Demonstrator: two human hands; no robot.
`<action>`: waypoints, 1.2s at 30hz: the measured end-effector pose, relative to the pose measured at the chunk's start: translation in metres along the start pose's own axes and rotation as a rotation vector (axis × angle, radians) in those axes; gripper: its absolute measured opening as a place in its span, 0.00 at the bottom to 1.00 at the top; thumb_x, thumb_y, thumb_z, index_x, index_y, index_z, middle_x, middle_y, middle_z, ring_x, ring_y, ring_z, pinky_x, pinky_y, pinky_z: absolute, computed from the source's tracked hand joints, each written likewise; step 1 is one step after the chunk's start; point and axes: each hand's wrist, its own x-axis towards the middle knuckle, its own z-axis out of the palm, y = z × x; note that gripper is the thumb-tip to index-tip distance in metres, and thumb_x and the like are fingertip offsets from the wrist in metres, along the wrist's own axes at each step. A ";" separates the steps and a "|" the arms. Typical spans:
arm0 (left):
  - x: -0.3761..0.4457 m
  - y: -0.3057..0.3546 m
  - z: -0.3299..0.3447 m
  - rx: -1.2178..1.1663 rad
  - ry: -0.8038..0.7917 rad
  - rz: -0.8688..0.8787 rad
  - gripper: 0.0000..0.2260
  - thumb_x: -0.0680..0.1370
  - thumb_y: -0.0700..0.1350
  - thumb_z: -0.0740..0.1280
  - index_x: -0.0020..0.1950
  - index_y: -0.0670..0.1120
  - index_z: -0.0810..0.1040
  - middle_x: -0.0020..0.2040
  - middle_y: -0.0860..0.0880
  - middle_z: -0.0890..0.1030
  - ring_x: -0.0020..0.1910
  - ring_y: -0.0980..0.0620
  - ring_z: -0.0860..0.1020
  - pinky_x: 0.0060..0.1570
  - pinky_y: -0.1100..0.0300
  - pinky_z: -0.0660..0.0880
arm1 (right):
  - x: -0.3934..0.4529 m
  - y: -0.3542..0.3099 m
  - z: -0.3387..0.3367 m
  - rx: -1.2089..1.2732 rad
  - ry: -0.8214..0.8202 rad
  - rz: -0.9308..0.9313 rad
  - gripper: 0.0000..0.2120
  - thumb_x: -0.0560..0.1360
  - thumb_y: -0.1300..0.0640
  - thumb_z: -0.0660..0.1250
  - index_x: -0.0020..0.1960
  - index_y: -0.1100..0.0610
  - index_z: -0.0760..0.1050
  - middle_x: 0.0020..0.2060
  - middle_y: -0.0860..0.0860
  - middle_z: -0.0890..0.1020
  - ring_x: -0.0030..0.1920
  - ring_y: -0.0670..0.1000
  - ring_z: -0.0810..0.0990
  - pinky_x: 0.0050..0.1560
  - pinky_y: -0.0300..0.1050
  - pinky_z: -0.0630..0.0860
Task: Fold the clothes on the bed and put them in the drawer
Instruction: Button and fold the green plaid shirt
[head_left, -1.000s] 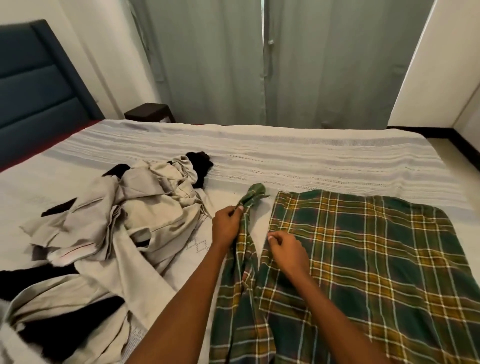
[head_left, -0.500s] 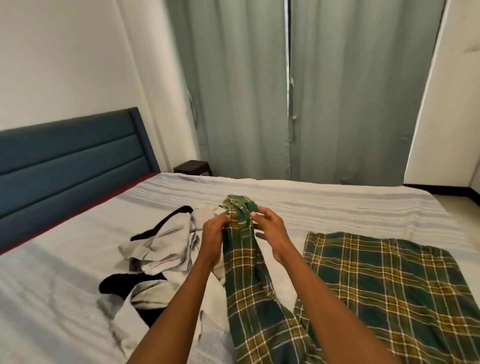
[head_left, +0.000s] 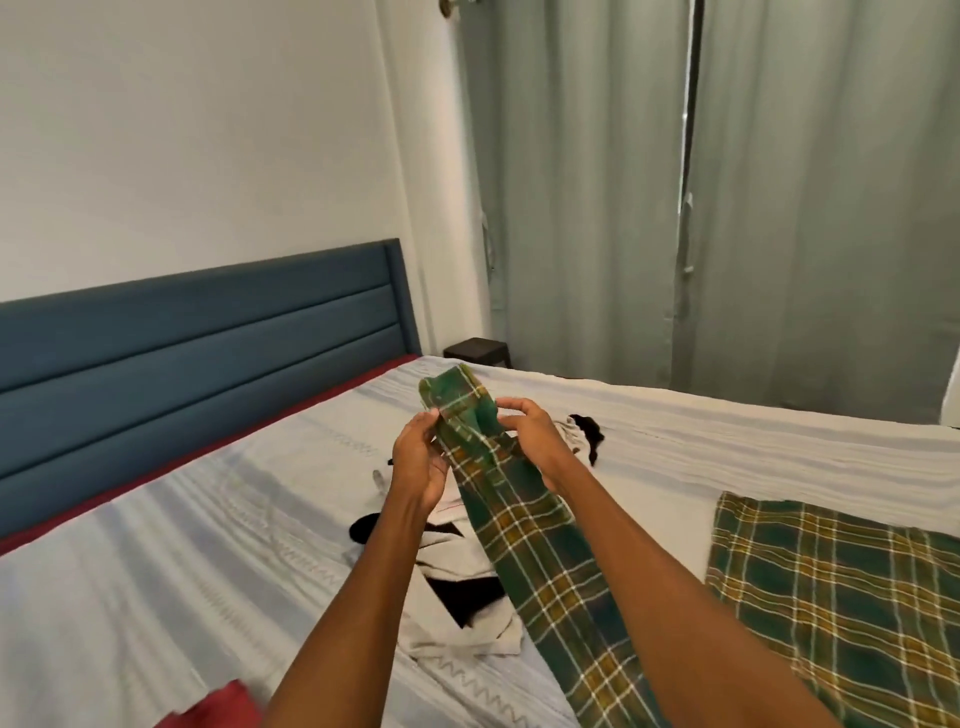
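Plaid garment (head_left: 524, 519) hangs lifted above the bed (head_left: 156, 571); my left hand (head_left: 420, 462) and right hand (head_left: 530, 441) both pinch its top end.

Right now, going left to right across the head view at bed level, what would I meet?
Blue headboard → left hand → lifted plaid sleeve → right hand → flat plaid cloth.
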 end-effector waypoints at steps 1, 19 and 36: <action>0.001 0.004 -0.008 0.010 0.008 0.022 0.18 0.80 0.42 0.67 0.69 0.42 0.73 0.63 0.39 0.80 0.59 0.39 0.81 0.60 0.41 0.77 | 0.000 -0.001 0.010 -0.004 -0.015 -0.014 0.13 0.84 0.48 0.60 0.66 0.47 0.73 0.63 0.49 0.78 0.56 0.51 0.79 0.55 0.45 0.77; 0.028 0.023 -0.123 0.676 0.094 0.103 0.11 0.80 0.44 0.69 0.62 0.45 0.76 0.55 0.43 0.83 0.50 0.45 0.83 0.36 0.56 0.81 | 0.073 -0.001 0.110 -0.764 0.050 -0.262 0.14 0.80 0.45 0.66 0.63 0.46 0.82 0.58 0.49 0.82 0.52 0.51 0.79 0.50 0.45 0.75; 0.063 -0.063 -0.204 0.703 0.289 -0.035 0.23 0.80 0.33 0.60 0.75 0.44 0.66 0.72 0.43 0.71 0.70 0.44 0.71 0.67 0.51 0.71 | 0.105 0.135 0.131 -0.720 -0.399 -0.058 0.25 0.78 0.69 0.59 0.74 0.57 0.70 0.70 0.55 0.75 0.70 0.56 0.73 0.69 0.47 0.70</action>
